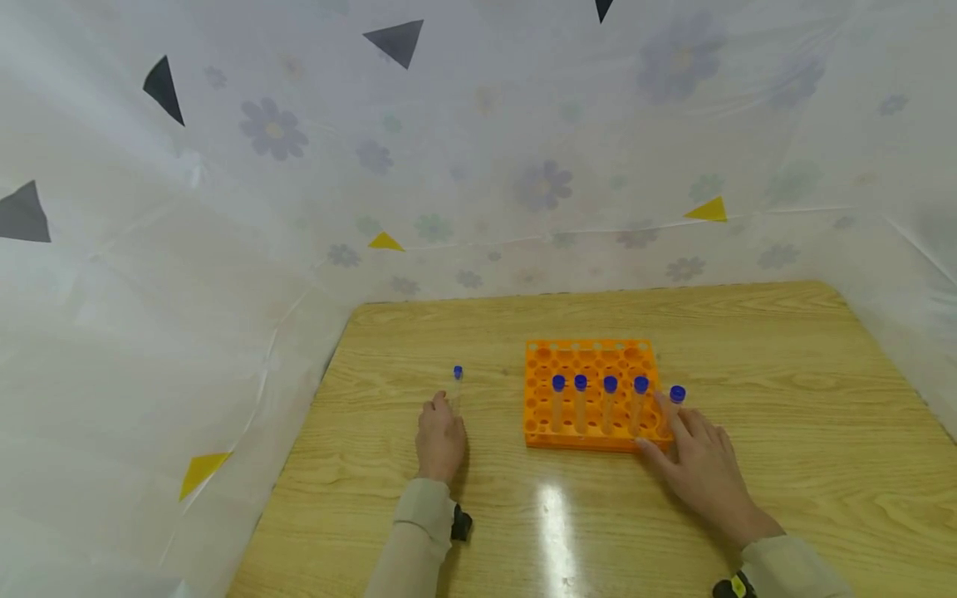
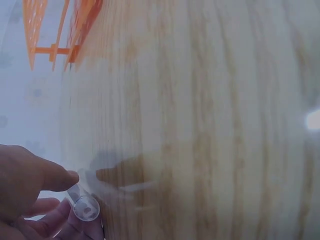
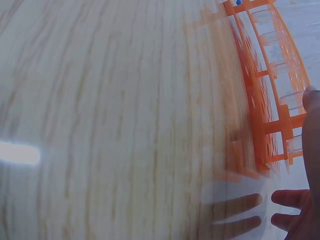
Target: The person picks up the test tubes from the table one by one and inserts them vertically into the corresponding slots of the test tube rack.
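Note:
In the head view, my left hand (image 1: 441, 440) holds a clear test tube with a blue cap (image 1: 458, 371) to the left of the rack. The left wrist view shows the tube's round end (image 2: 86, 208) between thumb and fingers. An orange test tube rack (image 1: 534, 440) stands on the table, with several blue-capped test tubes (image 1: 610, 385) in its front part. My right hand (image 1: 706, 465) grips the rack's right front corner with thumb and index finger, beside the rightmost tube (image 1: 677, 394). Its other fingers (image 3: 287, 198) extend outside the rack.
A light wood-grain table (image 1: 807, 399) lies beneath, with a bright reflection near its front. White flower-patterned sheeting (image 1: 478, 166) encloses the back and sides. Yellow triangles (image 1: 203, 473) and dark ones (image 1: 396, 41) mark the sheeting.

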Demonstrator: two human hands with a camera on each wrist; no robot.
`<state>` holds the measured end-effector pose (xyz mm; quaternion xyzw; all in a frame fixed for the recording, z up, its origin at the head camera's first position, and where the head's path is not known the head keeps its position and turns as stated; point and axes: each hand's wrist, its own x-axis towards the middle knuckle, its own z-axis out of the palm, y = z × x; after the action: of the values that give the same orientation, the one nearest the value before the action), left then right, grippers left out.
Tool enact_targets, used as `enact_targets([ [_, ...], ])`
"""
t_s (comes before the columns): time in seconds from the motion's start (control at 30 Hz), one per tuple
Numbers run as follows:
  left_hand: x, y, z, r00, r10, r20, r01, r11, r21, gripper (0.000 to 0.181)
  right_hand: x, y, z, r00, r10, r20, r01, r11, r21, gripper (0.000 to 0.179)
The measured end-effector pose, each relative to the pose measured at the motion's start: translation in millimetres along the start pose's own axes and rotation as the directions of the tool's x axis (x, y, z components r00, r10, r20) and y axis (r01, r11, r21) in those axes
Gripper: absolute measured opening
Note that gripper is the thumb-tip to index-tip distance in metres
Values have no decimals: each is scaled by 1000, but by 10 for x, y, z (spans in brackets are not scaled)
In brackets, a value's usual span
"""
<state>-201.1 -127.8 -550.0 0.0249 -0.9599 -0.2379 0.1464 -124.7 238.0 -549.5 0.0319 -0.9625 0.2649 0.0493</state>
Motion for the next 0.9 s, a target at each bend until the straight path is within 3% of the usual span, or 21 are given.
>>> enact_targets([
  [0.23,2,37,-32,999,-28,42,32,997,-75,38,4,-3,1,1000,-4,3,4,1000,-7,82],
  [0.5,33,125,-80,990,-68,126,93,975,-202,38,0,-7,-4,1000,2,9,-2,1000,3,82],
  [0.9,40,275,-129,991,8,137,40,939,-342,32,5,1,0,1000,7,13,-7,1000,8,82],
])
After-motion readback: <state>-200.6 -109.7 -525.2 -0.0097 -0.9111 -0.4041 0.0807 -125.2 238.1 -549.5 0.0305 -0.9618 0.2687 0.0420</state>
